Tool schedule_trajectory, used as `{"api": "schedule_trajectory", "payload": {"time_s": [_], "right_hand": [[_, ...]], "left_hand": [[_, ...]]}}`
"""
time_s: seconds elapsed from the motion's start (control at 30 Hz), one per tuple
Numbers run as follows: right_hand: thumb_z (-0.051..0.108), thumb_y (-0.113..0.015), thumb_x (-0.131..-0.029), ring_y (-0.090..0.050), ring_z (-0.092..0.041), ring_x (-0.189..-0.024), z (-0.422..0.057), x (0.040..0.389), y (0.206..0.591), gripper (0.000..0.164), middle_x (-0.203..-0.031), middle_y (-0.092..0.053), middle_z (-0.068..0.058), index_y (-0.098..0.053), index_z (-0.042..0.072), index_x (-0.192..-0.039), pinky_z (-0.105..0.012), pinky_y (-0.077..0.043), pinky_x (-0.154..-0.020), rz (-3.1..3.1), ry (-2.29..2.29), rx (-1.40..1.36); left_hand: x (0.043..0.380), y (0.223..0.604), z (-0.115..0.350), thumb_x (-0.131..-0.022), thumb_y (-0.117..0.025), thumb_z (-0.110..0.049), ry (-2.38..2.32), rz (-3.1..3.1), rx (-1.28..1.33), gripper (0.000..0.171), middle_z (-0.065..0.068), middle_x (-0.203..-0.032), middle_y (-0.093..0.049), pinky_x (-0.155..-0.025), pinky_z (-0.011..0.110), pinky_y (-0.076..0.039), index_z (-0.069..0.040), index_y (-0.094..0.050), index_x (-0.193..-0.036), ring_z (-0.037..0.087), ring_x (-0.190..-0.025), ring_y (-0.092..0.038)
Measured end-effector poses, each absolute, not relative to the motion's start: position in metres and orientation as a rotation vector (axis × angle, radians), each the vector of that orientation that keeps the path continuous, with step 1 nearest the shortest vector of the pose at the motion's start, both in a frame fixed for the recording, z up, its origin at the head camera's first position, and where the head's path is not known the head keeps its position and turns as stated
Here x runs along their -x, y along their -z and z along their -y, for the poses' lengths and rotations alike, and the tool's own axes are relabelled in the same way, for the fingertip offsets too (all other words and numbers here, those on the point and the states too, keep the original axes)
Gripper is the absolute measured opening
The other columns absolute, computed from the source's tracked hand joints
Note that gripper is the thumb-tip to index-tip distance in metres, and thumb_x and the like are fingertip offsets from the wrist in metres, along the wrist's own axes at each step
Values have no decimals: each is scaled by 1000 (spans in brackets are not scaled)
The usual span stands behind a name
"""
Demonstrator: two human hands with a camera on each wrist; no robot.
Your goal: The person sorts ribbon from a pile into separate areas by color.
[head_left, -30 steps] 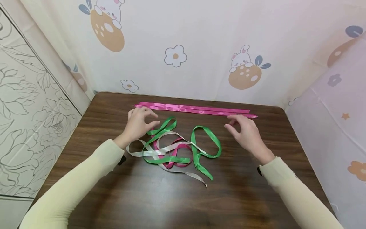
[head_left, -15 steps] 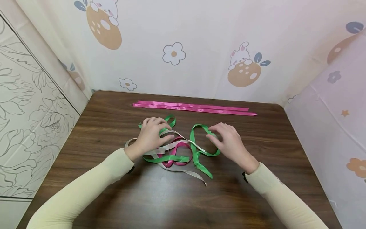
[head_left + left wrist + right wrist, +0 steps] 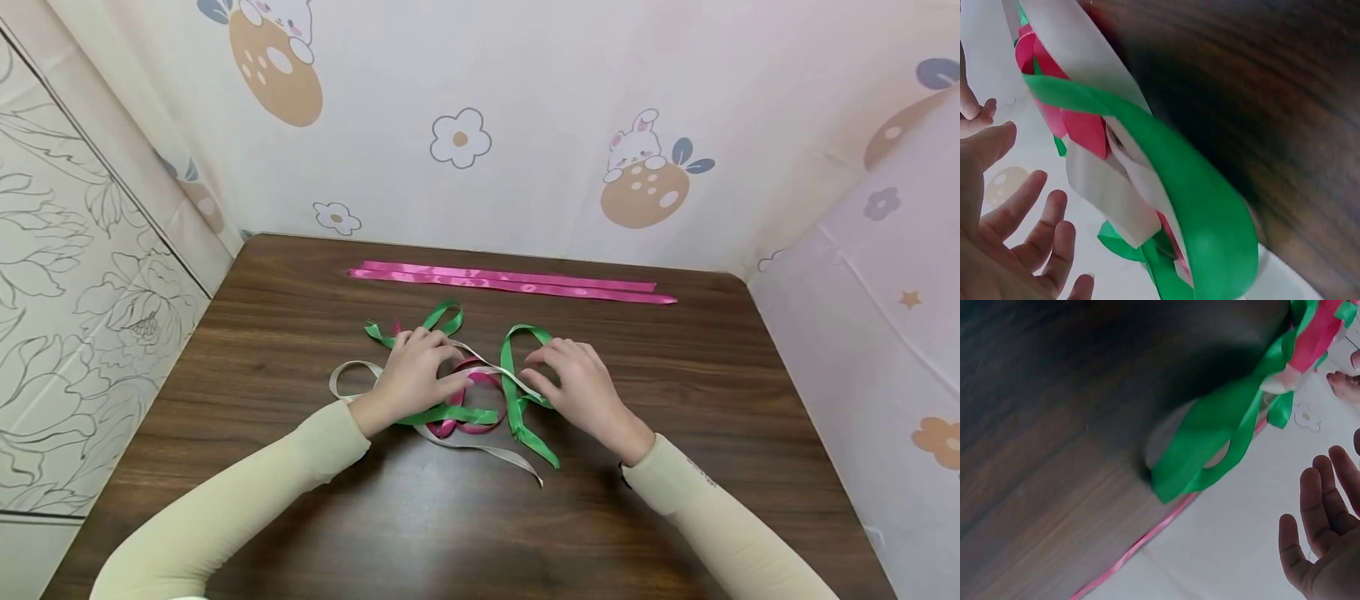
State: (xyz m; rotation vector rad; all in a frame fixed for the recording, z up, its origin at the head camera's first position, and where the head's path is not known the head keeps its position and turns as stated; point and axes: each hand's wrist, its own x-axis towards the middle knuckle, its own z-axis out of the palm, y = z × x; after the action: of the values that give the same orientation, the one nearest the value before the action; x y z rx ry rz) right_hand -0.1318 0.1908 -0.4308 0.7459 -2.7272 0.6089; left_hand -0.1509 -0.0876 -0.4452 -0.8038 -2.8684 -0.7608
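Observation:
A loose tangle of satin ribbons lies mid-table: green (image 3: 538,450), white (image 3: 507,455) and pink (image 3: 444,429). My left hand (image 3: 414,373) is over the tangle's left part, fingers spread and slightly bent, covering some of it. Over the edge of the green loop at the right is my right hand (image 3: 581,387), thumb and fingers apart. In the left wrist view the left hand (image 3: 1010,231) shows relaxed, parted fingers beside the green ribbon (image 3: 1210,219). The right wrist view shows the right hand (image 3: 1335,550) apart from the green ribbon (image 3: 1210,434), holding nothing.
Two straight pink ribbons (image 3: 510,283) lie side by side near the back edge of the dark wooden table (image 3: 480,533). A patterned cloth (image 3: 540,100) hangs behind the table and along the right side. A floral panel (image 3: 90,275) stands at the left.
Both hands have come inward and lower: the left from the tangle's left edge onto it, the right from right of the green loop to its edge. The pink strips stay put.

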Motion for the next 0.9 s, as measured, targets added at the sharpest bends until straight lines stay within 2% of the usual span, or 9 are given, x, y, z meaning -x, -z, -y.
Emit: {"api": "schedule_trajectory", "payload": {"time_s": [0.3, 0.43, 0.57, 0.77, 0.9], "right_hand": [[27, -82, -89, -64, -17, -88, -173, 130, 442, 18, -91, -72, -1, -78, 14, -99, -36, -48, -77, 2780, -527, -774], [30, -81, -90, -63, -16, -83, -166, 130, 450, 19, -89, -72, -1, -78, 13, -98, -35, -49, -75, 2806, -476, -802], [33, -80, -91, -62, -15, -80, -162, 129, 456, 22, -87, -71, 0, -78, 13, -99, -33, -48, -74, 2848, -432, -796], [38, -83, -87, -63, -16, -79, -157, 130, 460, 26, -85, -70, 1, -79, 13, -96, -34, -48, -72, 2872, -358, -784], [29, -86, -85, -66, -19, -81, -156, 129, 462, 18, -84, -70, 1, -79, 14, -90, -35, -48, -70, 2885, -332, -804]], "left_hand": [[147, 454, 77, -87, -79, -49, 615, 2906, 805, 37, 1, -120, -72, -92, 47, -44, -20, -78, -108, 25, -108, -60], [145, 459, 75, -85, -81, -51, 596, 2900, 807, 41, 0, -112, -73, -86, 44, -43, -19, -78, -108, 24, -105, -61], [144, 463, 73, -83, -83, -51, 606, 2896, 809, 41, -2, -96, -73, -81, 40, -40, -18, -78, -107, 21, -98, -59], [144, 467, 72, -82, -86, -37, 653, 2914, 813, 33, -5, -77, -67, -79, 40, -37, -13, -78, -103, 19, -85, -55], [143, 467, 72, -82, -84, -23, 685, 2921, 812, 25, -4, -73, -67, -79, 41, -37, -12, -79, -104, 20, -84, -56]]}}
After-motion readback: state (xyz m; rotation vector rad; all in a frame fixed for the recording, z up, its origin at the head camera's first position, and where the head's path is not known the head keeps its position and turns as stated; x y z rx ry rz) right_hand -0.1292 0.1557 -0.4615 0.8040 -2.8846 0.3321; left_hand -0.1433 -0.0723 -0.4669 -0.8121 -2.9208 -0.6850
